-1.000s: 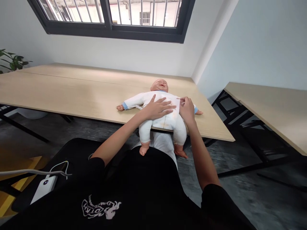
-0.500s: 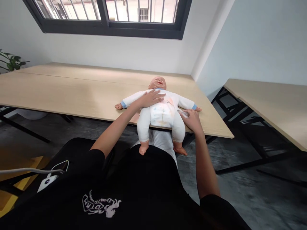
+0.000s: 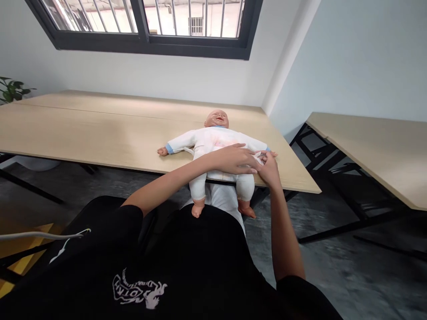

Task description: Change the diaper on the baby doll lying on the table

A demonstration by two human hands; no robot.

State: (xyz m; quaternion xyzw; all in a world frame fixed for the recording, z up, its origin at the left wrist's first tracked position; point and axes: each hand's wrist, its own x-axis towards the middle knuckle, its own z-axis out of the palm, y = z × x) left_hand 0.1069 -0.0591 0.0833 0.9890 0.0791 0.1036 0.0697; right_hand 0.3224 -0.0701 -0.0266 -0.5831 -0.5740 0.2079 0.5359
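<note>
A baby doll (image 3: pixel 216 119) in a white outfit with blue cuffs lies on its back at the table's front edge, legs hanging over. A white diaper (image 3: pixel 218 176) is around its hips, largely covered by my left forearm. My left hand (image 3: pixel 235 159) reaches across the doll's belly, fingers stretched towards the diaper's right side. There my right hand (image 3: pixel 270 171) pinches the white edge of the diaper beside the doll's hip. The fingertips of both hands come close together; whether the left ones grip the edge cannot be made out.
The doll lies on a light wooden table (image 3: pixel 110 129) under a barred window (image 3: pixel 193 20). A second table (image 3: pixel 373 146) with dark legs stands to the right. A white cable (image 3: pixel 40 235) runs across at the lower left. A plant (image 3: pixel 15 90) is at the far left.
My left hand has moved from the doll's chest, down and right across its belly, to beside my right hand. My right hand stays by the diaper's right side.
</note>
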